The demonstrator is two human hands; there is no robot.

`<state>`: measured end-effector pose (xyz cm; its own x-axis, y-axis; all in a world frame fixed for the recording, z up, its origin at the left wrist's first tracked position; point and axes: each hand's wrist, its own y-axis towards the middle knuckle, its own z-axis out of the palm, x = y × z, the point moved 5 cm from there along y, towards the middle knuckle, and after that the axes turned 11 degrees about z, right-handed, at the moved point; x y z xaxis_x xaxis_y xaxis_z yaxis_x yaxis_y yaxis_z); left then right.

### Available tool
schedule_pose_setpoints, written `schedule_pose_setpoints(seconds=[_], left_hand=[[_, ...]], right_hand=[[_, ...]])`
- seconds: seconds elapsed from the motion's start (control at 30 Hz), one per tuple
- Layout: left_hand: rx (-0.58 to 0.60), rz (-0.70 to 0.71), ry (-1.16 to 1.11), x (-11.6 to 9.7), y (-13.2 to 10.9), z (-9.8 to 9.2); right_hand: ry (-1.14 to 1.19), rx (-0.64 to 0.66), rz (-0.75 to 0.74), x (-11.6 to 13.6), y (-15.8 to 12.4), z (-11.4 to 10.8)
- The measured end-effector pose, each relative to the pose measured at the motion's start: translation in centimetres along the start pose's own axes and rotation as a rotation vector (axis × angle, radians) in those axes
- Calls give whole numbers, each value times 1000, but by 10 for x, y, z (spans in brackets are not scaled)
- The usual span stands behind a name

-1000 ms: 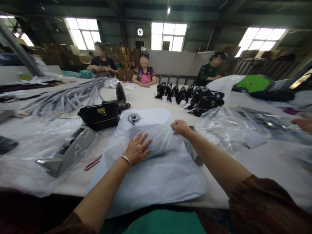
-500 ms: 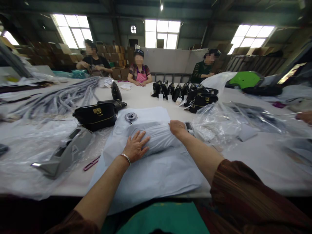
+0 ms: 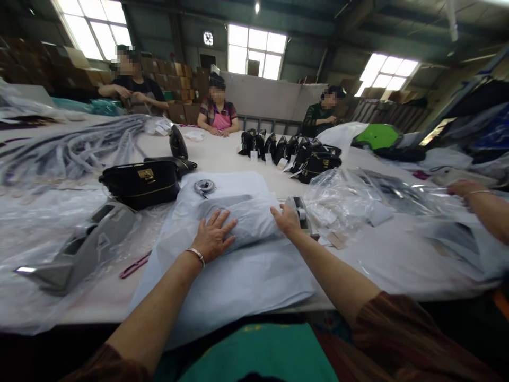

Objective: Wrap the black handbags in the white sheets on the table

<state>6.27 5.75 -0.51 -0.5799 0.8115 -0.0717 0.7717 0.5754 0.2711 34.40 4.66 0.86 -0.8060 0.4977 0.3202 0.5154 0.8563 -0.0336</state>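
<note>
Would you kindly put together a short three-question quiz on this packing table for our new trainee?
1. True or false: the left hand lies flat, fingers spread, on the wrapped bundle.
2. What lies just left of the bundle? A) black handbag B) a red bucket C) a laptop
3. Fill in: the right hand is at the bundle's ____ end, beside a small tape dispenser.

Key: 1 true. 2 A. 3 right. The bundle sits on a pale wrapping sheet; a larger grey tape dispenser lies far left under clear plastic.
</note>
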Motion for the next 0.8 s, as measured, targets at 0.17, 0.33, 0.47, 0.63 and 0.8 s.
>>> schedule_pose_setpoints(seconds=[0.17,0.33,0.47,0.63,0.8], left_hand=[[12,-8,-13,2,-1,0],[6,-10,-15,2,-2,-1],[2,7,-17,2,-1,-1],[-2,7,-18,2,-1,-3],[2,16,-26,-1,1,-4]], right_hand=[[156,-149,-8,5,-11,-14],[-32,-171,5,8,-12,-15],[-240,-93,31,5,-13,-4],[-319,-144,-88,26,-15,-19],[40,-111,-728,101,-57,-4]])
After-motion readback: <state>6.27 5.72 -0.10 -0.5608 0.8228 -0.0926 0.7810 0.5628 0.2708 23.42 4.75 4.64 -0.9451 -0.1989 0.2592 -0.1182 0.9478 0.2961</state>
